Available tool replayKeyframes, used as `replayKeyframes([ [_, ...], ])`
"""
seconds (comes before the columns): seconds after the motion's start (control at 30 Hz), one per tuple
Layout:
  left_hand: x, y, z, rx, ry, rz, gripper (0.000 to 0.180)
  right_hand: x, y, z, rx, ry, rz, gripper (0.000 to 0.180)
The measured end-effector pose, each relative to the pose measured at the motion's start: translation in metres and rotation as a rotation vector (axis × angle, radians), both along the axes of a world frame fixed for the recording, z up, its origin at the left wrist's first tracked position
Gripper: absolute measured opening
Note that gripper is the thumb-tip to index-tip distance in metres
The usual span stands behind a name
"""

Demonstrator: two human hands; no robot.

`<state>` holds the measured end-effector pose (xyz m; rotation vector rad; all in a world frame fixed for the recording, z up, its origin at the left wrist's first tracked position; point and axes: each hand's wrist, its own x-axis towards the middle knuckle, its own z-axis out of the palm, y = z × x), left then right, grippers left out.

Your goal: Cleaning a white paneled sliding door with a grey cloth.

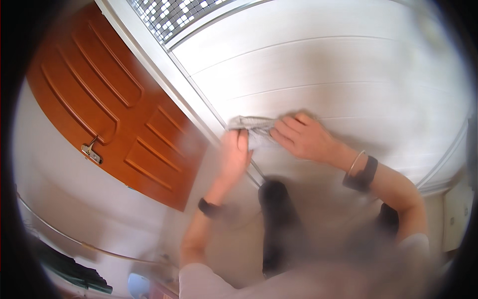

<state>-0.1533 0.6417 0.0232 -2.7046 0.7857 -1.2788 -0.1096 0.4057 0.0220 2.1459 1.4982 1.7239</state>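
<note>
A crumpled light grey cloth [260, 130] stretches between my two hands, in front of a white panelled surface. My left hand [236, 152] is closed on its left end, slightly blurred. Curled fingers of my right hand [301, 137] grip the right end, close to the white panels [298, 65]. Whether the cloth touches the panels I cannot tell. Both wrists wear dark bands, and a thin bangle sits on the right one.
An orange-brown door [114, 109] with a metal lever handle [92, 151] stands on the left, beside a white frame [159, 74]. Mosaic glass [174, 17] lies above the panels. A metal rail [119, 255] and dark green cloth [69, 269] are at lower left; my dark-clad leg [279, 219] is below.
</note>
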Motion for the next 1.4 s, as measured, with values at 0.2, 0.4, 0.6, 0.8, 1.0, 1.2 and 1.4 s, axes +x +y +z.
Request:
replayKeyframes([
  [0.2, 0.026, -0.015, 0.143, -0.142, -0.506, 0.016, 0.058, 0.014, 0.0, 0.146, 0.311, -0.225, 0.067, 0.02],
  [0.4, 0.041, -0.029, 0.112, -0.068, -0.459, -0.108, 0.064, 0.017, -0.015, 0.114, 0.384, -0.201, 0.04, 0.03],
  [0.6, 0.014, -0.024, -0.006, 0.012, -0.075, -0.198, 0.065, -0.002, -0.032, 0.004, 0.009, 0.086, 0.02, 0.035],
  [0.8, 0.032, -0.022, 0.109, -0.015, -0.447, 0.016, 0.064, 0.019, -0.023, 0.108, 0.221, -0.183, 0.033, 0.028],
  [1.0, 0.05, -0.042, 0.152, -0.141, -0.589, -0.145, 0.061, 0.021, -0.023, 0.146, 0.36, -0.149, 0.031, 0.045],
  [1.2, 0.043, -0.027, -0.038, 0.091, -0.039, -0.123, 0.05, 0.016, -0.056, -0.02, -0.02, 0.036, -0.026, 0.034],
  [1.4, 0.046, -0.087, 0.032, 0.05, -0.075, -0.179, 0.042, 0.001, -0.107, 0.027, 0.066, 0.092, -0.122, 0.036],
])
